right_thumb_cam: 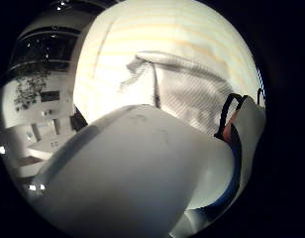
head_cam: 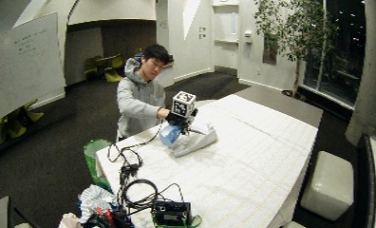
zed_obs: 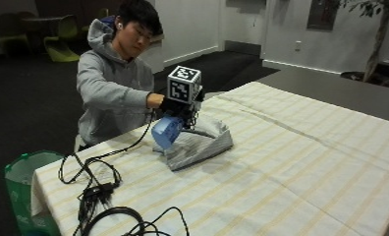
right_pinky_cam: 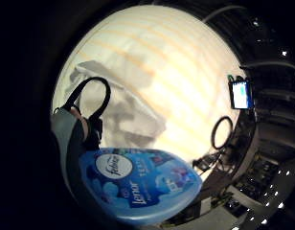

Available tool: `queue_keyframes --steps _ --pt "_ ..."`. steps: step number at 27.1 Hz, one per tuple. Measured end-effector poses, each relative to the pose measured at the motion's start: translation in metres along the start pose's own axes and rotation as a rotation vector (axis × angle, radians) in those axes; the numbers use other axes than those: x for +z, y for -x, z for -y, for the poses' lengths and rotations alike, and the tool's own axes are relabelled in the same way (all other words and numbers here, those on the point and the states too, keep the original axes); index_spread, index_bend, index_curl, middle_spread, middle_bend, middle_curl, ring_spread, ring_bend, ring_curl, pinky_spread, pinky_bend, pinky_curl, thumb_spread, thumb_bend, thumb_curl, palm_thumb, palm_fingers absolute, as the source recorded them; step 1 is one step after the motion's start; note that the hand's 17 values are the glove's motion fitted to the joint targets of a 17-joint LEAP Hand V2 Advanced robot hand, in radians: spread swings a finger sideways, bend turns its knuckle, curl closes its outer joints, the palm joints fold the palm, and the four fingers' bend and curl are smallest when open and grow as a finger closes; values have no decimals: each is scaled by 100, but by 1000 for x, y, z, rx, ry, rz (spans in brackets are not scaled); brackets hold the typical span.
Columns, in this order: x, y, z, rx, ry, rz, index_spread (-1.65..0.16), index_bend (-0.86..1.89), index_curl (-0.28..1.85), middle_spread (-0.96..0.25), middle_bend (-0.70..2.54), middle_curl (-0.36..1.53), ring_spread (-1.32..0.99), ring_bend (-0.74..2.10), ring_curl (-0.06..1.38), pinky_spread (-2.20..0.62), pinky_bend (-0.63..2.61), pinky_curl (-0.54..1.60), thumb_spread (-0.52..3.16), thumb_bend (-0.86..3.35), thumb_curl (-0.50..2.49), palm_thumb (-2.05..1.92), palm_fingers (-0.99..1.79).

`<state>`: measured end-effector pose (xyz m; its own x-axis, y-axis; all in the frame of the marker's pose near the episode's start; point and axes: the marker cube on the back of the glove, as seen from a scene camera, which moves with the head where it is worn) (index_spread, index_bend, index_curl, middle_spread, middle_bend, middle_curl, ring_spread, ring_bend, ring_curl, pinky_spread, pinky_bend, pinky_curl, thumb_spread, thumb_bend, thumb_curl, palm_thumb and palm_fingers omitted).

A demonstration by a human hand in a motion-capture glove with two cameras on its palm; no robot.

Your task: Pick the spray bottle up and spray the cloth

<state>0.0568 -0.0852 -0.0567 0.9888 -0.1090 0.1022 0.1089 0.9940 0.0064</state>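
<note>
Your gloved right hand [zed_obs: 176, 107] grips the blue spray bottle [zed_obs: 166, 132] just above the folded cloth [zed_obs: 198, 142], its long axis tilted, base toward you. Its label reads "Febreze" and "Lenor".

A blue spray bottle [zed_obs: 166, 132] with a white head and a printed label is seen left of centre in the outside view, lifted off the table and tilted. A grey-and-white striped cloth [zed_obs: 198, 142], crumpled into a mound, is lain just right of it.
</note>
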Motion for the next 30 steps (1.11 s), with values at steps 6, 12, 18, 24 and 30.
queue_keyframes --steps 6,12,18,24,30 --pt "-36 74 -12 -114 -159 384 -18 53 55 -8 68 50 -16 59 45 -27 37 41 7 -4 72 99 141" --pt "-47 146 -7 -202 -438 853 -18 52 55 -7 68 50 -16 60 45 -27 37 42 7 -4 72 99 141" --pt "-13 219 18 -270 -602 1133 -18 52 55 -7 67 50 -16 60 45 -27 37 42 7 -4 72 98 140" --pt "37 260 61 -245 -571 1182 -17 51 55 -7 67 50 -16 59 45 -27 37 42 8 -4 73 99 140" --pt "74 270 91 -220 -511 1148 -17 51 56 -6 67 50 -15 59 45 -26 37 42 8 -4 73 98 140"
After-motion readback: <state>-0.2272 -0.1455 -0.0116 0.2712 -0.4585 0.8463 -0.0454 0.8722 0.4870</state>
